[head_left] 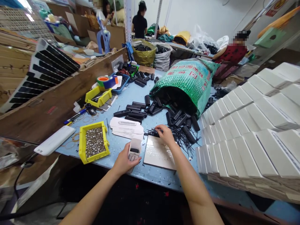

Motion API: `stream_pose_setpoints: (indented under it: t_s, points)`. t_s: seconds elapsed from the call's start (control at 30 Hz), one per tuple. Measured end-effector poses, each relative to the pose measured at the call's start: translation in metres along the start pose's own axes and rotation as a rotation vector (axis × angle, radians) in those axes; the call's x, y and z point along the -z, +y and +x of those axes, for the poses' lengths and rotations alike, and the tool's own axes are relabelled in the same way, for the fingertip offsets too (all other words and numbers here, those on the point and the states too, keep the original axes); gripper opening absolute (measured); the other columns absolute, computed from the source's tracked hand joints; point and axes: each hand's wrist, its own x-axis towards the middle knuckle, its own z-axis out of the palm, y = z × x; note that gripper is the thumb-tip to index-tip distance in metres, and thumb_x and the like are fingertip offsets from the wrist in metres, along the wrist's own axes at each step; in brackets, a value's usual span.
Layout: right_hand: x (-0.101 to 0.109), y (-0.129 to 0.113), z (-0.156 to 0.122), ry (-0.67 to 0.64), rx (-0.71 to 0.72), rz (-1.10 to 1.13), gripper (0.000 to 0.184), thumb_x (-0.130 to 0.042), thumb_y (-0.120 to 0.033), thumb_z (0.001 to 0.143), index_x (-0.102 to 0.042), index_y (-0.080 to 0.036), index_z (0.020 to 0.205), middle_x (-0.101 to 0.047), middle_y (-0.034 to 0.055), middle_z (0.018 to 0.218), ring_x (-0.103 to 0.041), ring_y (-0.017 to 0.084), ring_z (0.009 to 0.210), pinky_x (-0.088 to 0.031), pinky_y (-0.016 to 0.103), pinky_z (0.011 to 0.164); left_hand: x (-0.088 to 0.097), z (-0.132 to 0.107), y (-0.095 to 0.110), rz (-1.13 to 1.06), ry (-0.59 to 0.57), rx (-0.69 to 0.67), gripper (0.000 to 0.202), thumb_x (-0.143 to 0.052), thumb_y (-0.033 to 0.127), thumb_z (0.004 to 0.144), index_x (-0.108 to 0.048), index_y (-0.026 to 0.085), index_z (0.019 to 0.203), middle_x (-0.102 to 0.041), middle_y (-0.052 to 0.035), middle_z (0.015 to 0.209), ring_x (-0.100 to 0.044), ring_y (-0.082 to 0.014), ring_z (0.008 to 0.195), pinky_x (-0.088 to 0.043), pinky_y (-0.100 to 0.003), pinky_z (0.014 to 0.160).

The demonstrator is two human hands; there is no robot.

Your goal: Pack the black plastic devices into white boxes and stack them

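Near the table's front edge, my left hand is closed around a small white box. The box's top is open, and a black piece shows inside. To the right, my right hand has its fingertips pinched together at the left side of a heap of thin black sticks. What lies between those fingertips is too small to make out. Below that hand is a flat white board with a shiny surface. A stack of flat printed white cartons lies just beyond the box.
A yellow bin of small metal parts stands left. Black oblong cases lie mid-table, spilling from a green sack. Stacked white boxes wall the right side. A wooden partition borders the left. Other people sit farther back.
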Motion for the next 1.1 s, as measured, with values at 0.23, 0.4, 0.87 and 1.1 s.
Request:
stream_pose_setpoints:
  t_s: [0.23, 0.4, 0.87, 1.1]
  points:
    - [-0.027, -0.07, -0.089, 0.11, 0.005, 0.228, 0.021, -0.063, -0.025, 0.084, -0.066, -0.026, 0.106, -0.066, 0.0028, 0.087, -0.06, 0.019, 0.081, -0.049, 0.037, 0.083, -0.013, -0.002, -0.005, 0.086, -0.154, -0.076, 0.086, -0.076, 0.029, 0.065, -0.035, 0.026, 0.141, -0.066, -0.0089, 0.112, -0.066, -0.0264, 0.092, -0.05, -0.036, 0.084]
    - [-0.05, -0.059, -0.097, 0.152, -0.076, 0.275, 0.024, -0.061, -0.037, 0.086, -0.069, -0.023, 0.103, -0.064, 0.0074, 0.103, -0.059, 0.02, 0.09, -0.049, 0.037, 0.083, -0.011, 0.0, -0.014, -0.012, -0.121, -0.103, 0.045, -0.078, 0.024, 0.061, -0.061, 0.023, 0.102, -0.064, -0.0078, 0.107, -0.063, -0.0232, 0.096, -0.047, -0.032, 0.088]
    - [-0.072, -0.057, -0.1, 0.028, 0.078, 0.334, 0.034, -0.06, -0.045, 0.082, -0.07, -0.025, 0.107, -0.063, 0.0045, 0.121, -0.058, 0.021, 0.113, -0.042, 0.038, 0.103, -0.009, 0.005, -0.002, -0.08, -0.162, 0.052, 0.094, -0.081, 0.026, 0.05, -0.04, 0.022, 0.135, -0.068, -0.0086, 0.103, -0.067, -0.0299, 0.087, -0.048, -0.037, 0.083]
    - [-0.038, -0.088, -0.134, -0.104, -0.042, 0.028, 0.122, -0.085, -0.028, 0.053, -0.013, -0.023, 0.152, -0.023, 0.0151, 0.151, -0.039, 0.034, 0.131, -0.041, 0.044, 0.105, -0.009, 0.008, -0.001, -0.187, -0.085, 0.04, 0.092, -0.064, 0.059, 0.063, -0.029, 0.024, 0.141, -0.065, -0.0117, 0.113, -0.061, -0.0345, 0.106, -0.049, -0.049, 0.09]
